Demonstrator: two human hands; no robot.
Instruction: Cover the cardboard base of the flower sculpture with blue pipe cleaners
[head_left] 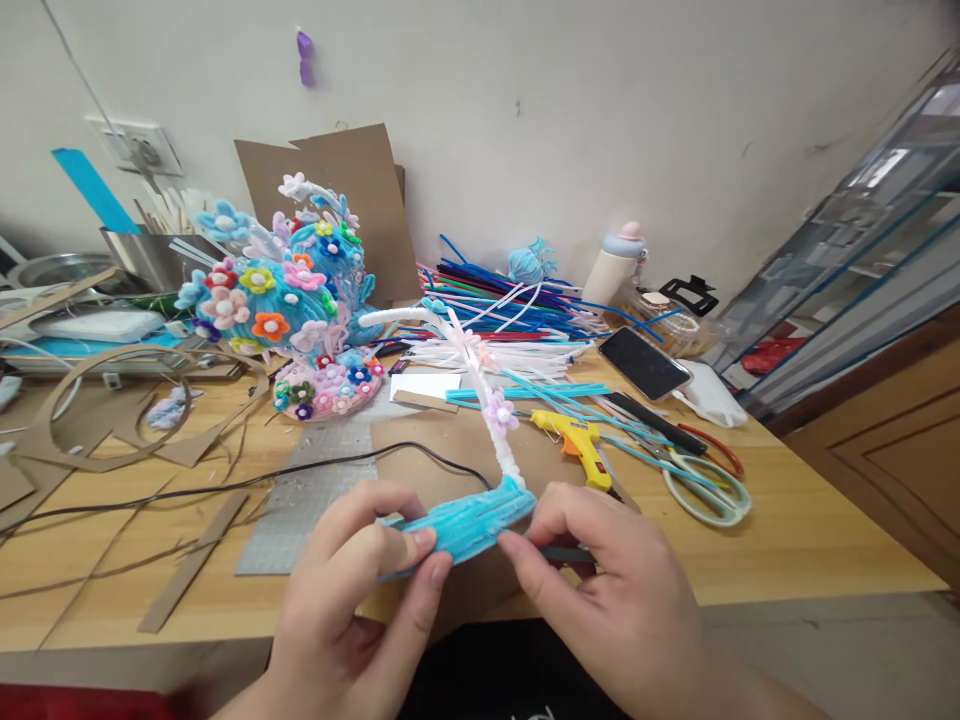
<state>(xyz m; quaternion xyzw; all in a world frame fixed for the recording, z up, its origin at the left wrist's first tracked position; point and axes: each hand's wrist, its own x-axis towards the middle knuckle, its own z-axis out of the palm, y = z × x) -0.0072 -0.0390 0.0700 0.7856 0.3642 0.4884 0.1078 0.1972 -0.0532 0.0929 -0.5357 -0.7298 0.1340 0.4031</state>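
Observation:
My left hand [367, 590] pinches a blue fuzzy pipe-cleaner piece [469, 525] between thumb and fingers, above the table's front edge. At the right end of that piece, my right hand [600, 580] closes its thumb and index finger on the edge. A dark flat strip [566, 553] shows by the right fingers; what it is I cannot make out. From the blue piece rises a white pipe-cleaner stem [480, 385], bent over to the left at its top, with a lilac flower [500, 411] and other small flowers along it.
A blue pipe-cleaner model covered in flowers [281, 285] stands at left back. Bundled pipe cleaners [495, 310] lie behind. To the right are a yellow glue gun [581, 445], scissors [709, 490], a phone [645, 362] and a bottle [615, 265]. A black cable [300, 468] crosses the table.

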